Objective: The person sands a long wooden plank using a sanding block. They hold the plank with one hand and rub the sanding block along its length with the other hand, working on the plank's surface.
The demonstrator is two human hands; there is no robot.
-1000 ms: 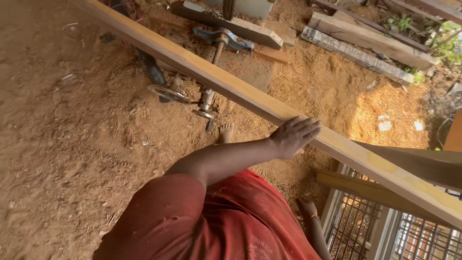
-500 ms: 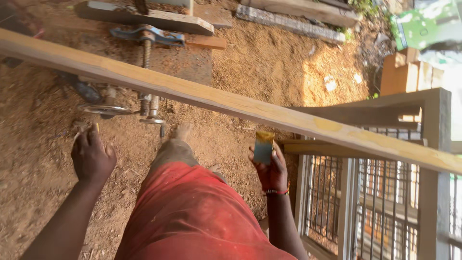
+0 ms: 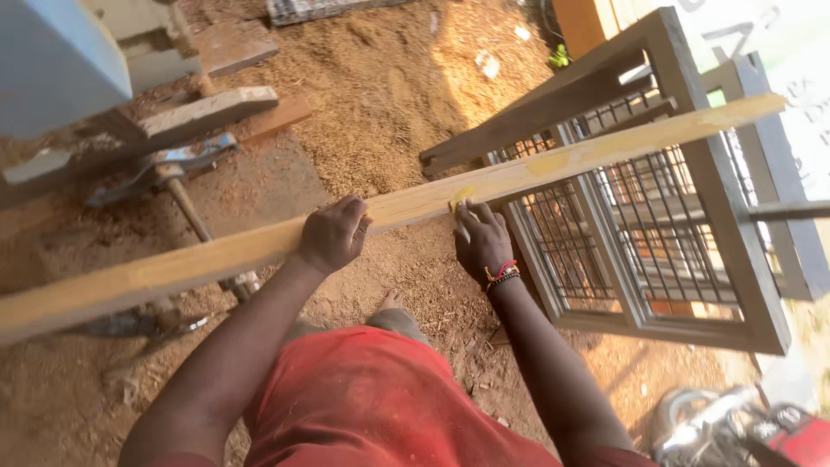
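- Sawdust-covered ground all round, with a grey-blue machine body at far left and a metal clamp and wood offcuts beside it.
- Long pale plank running from lower left to upper right, raised off the ground; far end resting on the frame, near end out of view.
- Left hand clenched over the plank's top edge, fingers curled across it, steadying.
- Right hand pressing a small yellow piece, likely sandpaper, flat against the plank's side; fingers spread, so not a full clench, and the grip behind them cannot be told.
- Grey wooden frame with metal grille at right, touching the plank from below.
- Risk, as a judgement: plank sliding off the frame's narrow rail under sideways pressure, or splinters along the raw edge catching the fingers.
- Open room along the plank leftward; rightward, grille and frame post crowd the hand's path.
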